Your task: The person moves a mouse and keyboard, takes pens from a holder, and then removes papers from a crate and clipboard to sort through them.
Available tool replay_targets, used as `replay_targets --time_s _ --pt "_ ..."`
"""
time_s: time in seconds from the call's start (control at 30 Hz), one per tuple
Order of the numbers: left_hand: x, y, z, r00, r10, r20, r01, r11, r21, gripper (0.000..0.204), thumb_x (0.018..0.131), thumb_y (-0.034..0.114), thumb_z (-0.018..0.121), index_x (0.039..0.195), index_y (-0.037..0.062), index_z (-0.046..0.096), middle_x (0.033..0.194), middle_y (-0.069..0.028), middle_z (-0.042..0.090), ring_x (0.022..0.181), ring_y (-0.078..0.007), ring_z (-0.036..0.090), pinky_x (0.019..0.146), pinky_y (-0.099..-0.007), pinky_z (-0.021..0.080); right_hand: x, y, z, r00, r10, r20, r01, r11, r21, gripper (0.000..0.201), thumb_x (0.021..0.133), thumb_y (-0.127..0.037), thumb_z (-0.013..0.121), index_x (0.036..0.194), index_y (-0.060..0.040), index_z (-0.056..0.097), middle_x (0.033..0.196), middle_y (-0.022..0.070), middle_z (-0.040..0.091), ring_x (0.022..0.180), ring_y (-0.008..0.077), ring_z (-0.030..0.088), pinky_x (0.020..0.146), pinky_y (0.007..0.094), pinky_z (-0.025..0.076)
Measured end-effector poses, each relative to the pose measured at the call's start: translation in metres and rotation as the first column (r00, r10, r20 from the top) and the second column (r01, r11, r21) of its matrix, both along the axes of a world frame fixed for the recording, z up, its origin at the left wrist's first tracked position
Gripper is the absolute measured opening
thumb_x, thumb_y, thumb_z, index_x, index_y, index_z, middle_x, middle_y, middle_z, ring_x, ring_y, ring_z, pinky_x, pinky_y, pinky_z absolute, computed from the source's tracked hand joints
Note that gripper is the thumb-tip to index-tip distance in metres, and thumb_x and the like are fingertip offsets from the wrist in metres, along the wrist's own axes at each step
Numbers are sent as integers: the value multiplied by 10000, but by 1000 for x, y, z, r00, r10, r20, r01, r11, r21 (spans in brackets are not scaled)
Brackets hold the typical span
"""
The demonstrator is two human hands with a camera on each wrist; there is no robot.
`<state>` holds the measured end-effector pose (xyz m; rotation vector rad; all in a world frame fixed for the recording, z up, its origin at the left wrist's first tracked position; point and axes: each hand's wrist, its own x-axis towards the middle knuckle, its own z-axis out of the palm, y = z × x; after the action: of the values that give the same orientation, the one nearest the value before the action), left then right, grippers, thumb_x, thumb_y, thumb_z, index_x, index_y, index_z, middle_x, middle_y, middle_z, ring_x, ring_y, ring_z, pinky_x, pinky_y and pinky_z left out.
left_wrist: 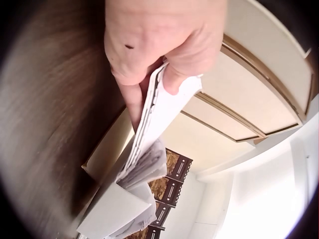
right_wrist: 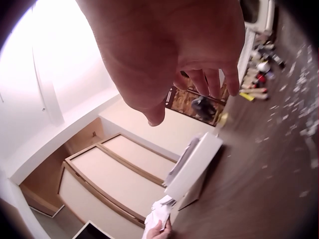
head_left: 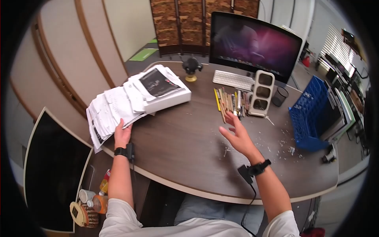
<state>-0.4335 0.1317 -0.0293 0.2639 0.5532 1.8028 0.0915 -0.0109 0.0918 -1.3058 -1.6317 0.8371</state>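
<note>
My left hand (head_left: 122, 136) grips the near edge of a thick, uneven stack of papers (head_left: 114, 104) at the desk's left side. In the left wrist view the thumb (left_wrist: 173, 80) lies on the white face of the papers (left_wrist: 167, 107), with fingers on the opposite side. The stack leans across a white box (head_left: 169, 101), and a dark printed sheet (head_left: 160, 82) lies on top. My right hand (head_left: 240, 138) is raised over the middle of the desk, fingers spread and holding nothing. Just beyond it lies a row of pencils and pens (head_left: 233, 102).
A monitor (head_left: 254, 45), keyboard (head_left: 233, 80), a holder with three openings (head_left: 261, 93) and a mesh cup (head_left: 280, 96) stand at the back. A blue basket (head_left: 310, 114) is at the right. White scraps (head_left: 291, 150) litter the desk. A small black object on a gold base (head_left: 191, 69) stands behind the box.
</note>
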Motion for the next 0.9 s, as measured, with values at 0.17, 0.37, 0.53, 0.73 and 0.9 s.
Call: replay_targets --time_s 0.17,0.37,0.53,0.73,0.9 --pt "-12 32 -10 996 -84 12 85 992 -92 494 987 -14 619 1446 -38 440 1460 -211 529 1372 -395 491 1173 -636 376 97 -96 -58 980 -188 -72 171 966 -193 570 990 -195 703 1475 -23 458 1453 171 559 1321 271 558 1059 407 496" --pt "-57 64 -41 951 -309 -11 304 941 -149 521 1049 235 626 1425 -95 480 1462 -199 526 1373 -322 479 1208 -494 386 187 -194 -74 877 -475 -72 444 859 -254 299 1002 -102 676 1283 -17 624 1212 80 693 1120 150 648 981 309 529" --pt "-14 30 -19 881 -398 -256 366 916 -164 685 1048 310 625 1556 -32 320 1559 -291 353 1474 -359 378 1200 -445 392 232 -230 -49 785 -606 133 620 768 -161 297 946 -137 733 1215 -29 666 1119 88 727 1053 169 687 920 323 549" --pt "112 -36 12 645 -251 -722 113 965 -235 330 975 364 719 1120 81 630 1022 -83 697 915 -195 680 809 -311 548 330 -192 30 472 -881 36 773 434 463 528 844 -149 822 1293 -18 577 1130 108 686 1017 218 686 872 333 568" --pt "239 -66 14 660 -233 -715 217 969 -116 124 1031 230 641 1012 108 639 871 -36 707 749 -134 681 674 -250 534 384 -140 77 205 -979 22 782 177 597 681 812 -316 861 1334 -1 559 1179 177 664 1065 300 669 923 406 532"
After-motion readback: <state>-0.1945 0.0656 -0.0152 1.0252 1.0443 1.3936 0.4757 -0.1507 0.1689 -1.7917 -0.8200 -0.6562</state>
